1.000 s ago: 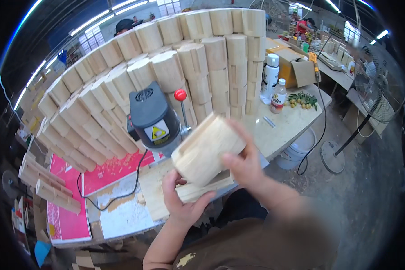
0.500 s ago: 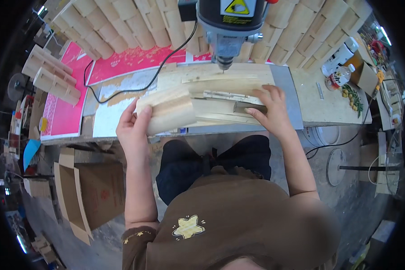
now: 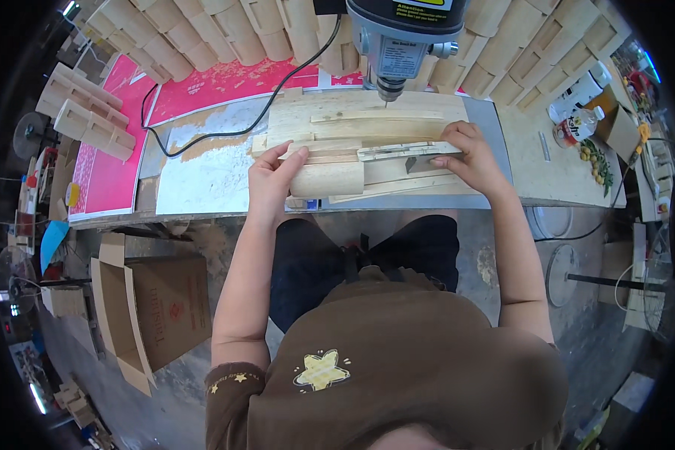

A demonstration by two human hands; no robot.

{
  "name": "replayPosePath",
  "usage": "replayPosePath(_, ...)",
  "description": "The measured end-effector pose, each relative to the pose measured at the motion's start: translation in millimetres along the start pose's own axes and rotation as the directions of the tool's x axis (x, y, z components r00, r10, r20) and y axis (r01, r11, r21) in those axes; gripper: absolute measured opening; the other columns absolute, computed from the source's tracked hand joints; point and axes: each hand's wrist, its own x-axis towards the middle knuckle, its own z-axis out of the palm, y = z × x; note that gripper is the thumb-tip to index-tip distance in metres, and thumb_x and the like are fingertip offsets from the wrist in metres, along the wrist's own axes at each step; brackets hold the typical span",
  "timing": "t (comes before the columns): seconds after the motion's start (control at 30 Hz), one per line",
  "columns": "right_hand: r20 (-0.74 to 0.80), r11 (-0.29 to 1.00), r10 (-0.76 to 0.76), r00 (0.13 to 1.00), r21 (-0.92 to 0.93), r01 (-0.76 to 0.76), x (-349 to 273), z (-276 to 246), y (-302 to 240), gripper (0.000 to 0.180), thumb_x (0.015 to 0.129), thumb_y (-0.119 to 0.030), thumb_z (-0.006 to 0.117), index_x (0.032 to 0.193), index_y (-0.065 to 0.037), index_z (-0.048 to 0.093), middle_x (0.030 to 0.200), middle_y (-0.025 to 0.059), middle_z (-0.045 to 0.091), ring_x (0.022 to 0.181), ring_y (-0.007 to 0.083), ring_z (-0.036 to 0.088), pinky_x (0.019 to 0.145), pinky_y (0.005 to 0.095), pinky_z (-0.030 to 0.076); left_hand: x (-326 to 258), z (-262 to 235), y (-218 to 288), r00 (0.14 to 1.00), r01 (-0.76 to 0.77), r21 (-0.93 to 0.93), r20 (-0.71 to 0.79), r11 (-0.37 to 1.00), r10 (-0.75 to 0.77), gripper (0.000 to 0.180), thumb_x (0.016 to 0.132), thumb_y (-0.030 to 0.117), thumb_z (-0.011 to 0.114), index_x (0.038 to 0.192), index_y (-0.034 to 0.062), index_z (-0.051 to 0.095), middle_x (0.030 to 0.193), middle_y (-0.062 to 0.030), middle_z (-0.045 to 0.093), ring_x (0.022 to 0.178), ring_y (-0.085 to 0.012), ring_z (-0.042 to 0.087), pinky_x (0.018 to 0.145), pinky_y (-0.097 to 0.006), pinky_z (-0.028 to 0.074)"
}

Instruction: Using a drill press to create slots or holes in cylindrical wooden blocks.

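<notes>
My left hand (image 3: 274, 176) is closed round the left end of a pale rounded wooden piece (image 3: 326, 178), its thumb on top near a long groove. My right hand (image 3: 476, 159) pinches the right end of a thin, pale-edged strip (image 3: 401, 152) between thumb and fingers. The strip's left end meets the wooden piece. A small dark metal plate (image 3: 411, 164) stands below the strip, near my right thumb; what it is fixed to I cannot make out. Behind both hands is a wooden jig (image 3: 367, 120) of boards and strips, under the chuck of a bench drill (image 3: 390, 88).
Slotted wooden cylinders (image 3: 225, 34) stand stacked along the back, with more (image 3: 94, 127) at the left. A black cable (image 3: 266, 112) curves across the bench. At the right are a plastic bottle (image 3: 577, 127) and small fruits with leaves (image 3: 596, 163). An open cardboard box (image 3: 165, 307) is on the floor.
The wooden piece in my left hand has moved right and turned, so its groove now shows. My right hand has moved slightly right and now pinches the strip's end. The view has shifted a little.
</notes>
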Motion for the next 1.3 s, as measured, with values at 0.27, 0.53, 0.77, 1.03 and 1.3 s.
replayPosePath(0.27, -0.012, 0.999, -0.003, 1.000, -0.039, 0.002, 4, 11, 2, 0.037, 0.063, -0.015, 0.077, 0.095, -0.007, 0.060, 0.105, 0.0096, 0.053, 0.101, 0.0306, 0.047, 0.086, 0.0381, 0.041, -13, 32, -22, 0.926, -0.087, -0.094, 0.359, 0.992, 0.115, 0.071, 0.075, 0.012, 0.073, 0.135, -0.0011, 0.036, 0.103, -0.0050, 0.054, 0.087, -0.0117, 0.053, 0.079, -0.025, 0.045)
replayPosePath(0.53, -0.452, 0.979, 0.188, 0.872, 0.019, -0.201, -25, 64, -1, 0.076, 0.062, -0.016, 0.080, 0.126, -0.008, 0.041, 0.109, 0.0191, 0.046, 0.104, 0.0357, 0.046, 0.088, 0.0414, 0.040, -30, 44, -52, 0.747, -0.663, 0.446, 0.345, 0.601, 0.568, 0.067, 0.061, 0.012, 0.078, 0.120, -0.0008, 0.050, 0.118, -0.0162, 0.047, 0.106, -0.0300, 0.048, 0.090, -0.036, 0.042)
replayPosePath(0.77, -0.452, 0.965, 0.203, 0.868, -0.057, -0.256, -5, 63, 1, 0.078, 0.064, -0.018, 0.080, 0.129, -0.009, 0.038, 0.104, 0.0182, 0.047, 0.095, 0.0366, 0.050, 0.080, 0.0403, 0.043, -16, 59, -55, 0.757, -0.627, 0.601, 0.320, 0.496, 0.569, 0.072, 0.061, 0.023, 0.078, 0.124, 0.0026, 0.049, 0.115, -0.0177, 0.050, 0.107, -0.0317, 0.048, 0.095, -0.042, 0.033)
replayPosePath(1.03, -0.552, 0.889, 0.204, 0.808, -0.242, -0.389, 13, 76, 1, 0.078, 0.062, -0.027, 0.080, 0.129, -0.012, 0.042, 0.096, 0.0162, 0.050, 0.090, 0.0328, 0.050, 0.079, 0.0398, 0.042, 37, 47, -49, 0.808, -0.564, 0.694, 0.350, 0.449, 0.474, 0.057, 0.063, 0.026, 0.077, 0.115, 0.0114, 0.059, 0.106, -0.0077, 0.059, 0.105, -0.0240, 0.050, 0.095, -0.046, 0.026)
replayPosePath(1.3, -0.317, 0.937, 0.280, 0.906, -0.115, -0.330, 14, 44, -5, 0.076, 0.066, -0.026, 0.078, 0.131, -0.011, 0.042, 0.111, 0.0174, 0.053, 0.103, 0.0345, 0.050, 0.089, 0.0399, 0.040, 52, 33, -55, 0.709, -0.676, 0.617, 0.398, 0.402, 0.582, 0.051, 0.056, 0.022, 0.079, 0.104, 0.0127, 0.063, 0.083, 0.0000, 0.057, 0.091, -0.0208, 0.051, 0.087, -0.040, 0.029)
